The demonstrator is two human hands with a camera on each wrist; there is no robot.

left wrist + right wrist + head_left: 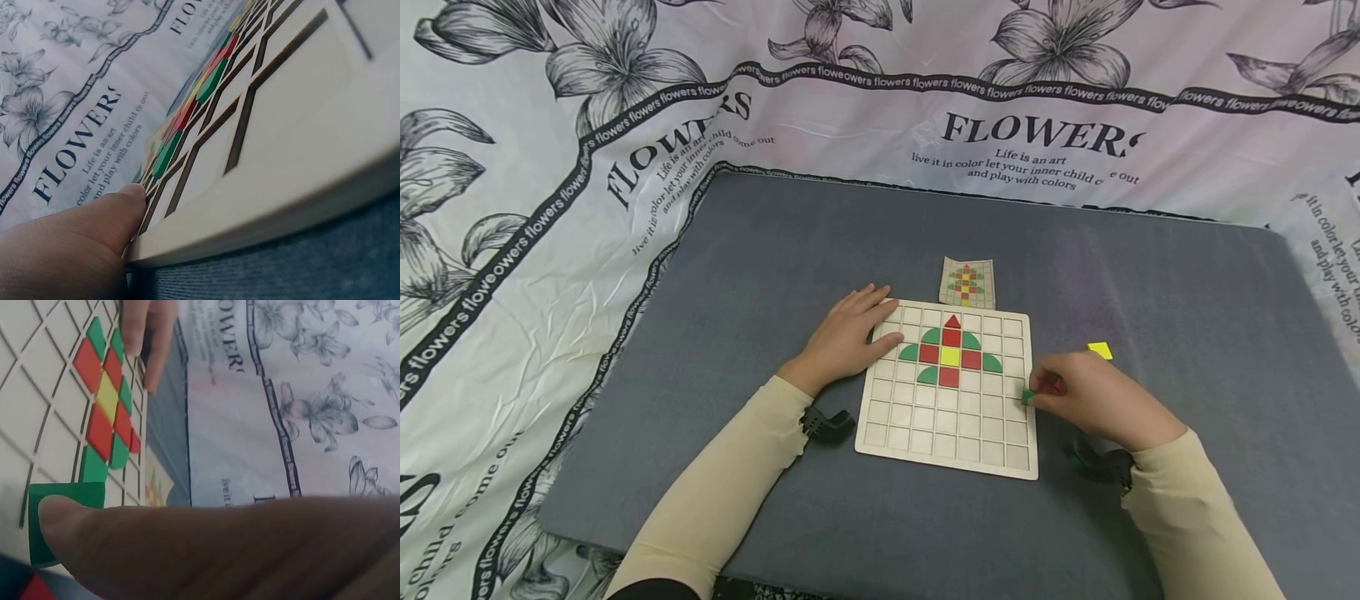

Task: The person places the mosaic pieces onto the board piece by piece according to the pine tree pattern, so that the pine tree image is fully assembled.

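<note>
A cream grid board [913, 414] lies on the grey table. On its upper half sits a pattern of pieces: a red triangle [952, 322] at the top, a yellow square [950, 357] in the middle, red squares around it and green quarter-rounds at the sides. My left hand [847, 335] rests at the board's left edge, its thumb [119, 209] over the rim. Beyond the right edge, my right hand [1096, 393] pinches a green piece [65, 491] just over the board. Its thumb covers part of that piece.
Behind the board lies a small pattern card [947, 279] printed with a similar figure. A loose yellow piece [1101, 350] lies past my right hand, and something red [36, 590] shows below the green piece. Flower-printed cloth [850, 125] hangs around the table.
</note>
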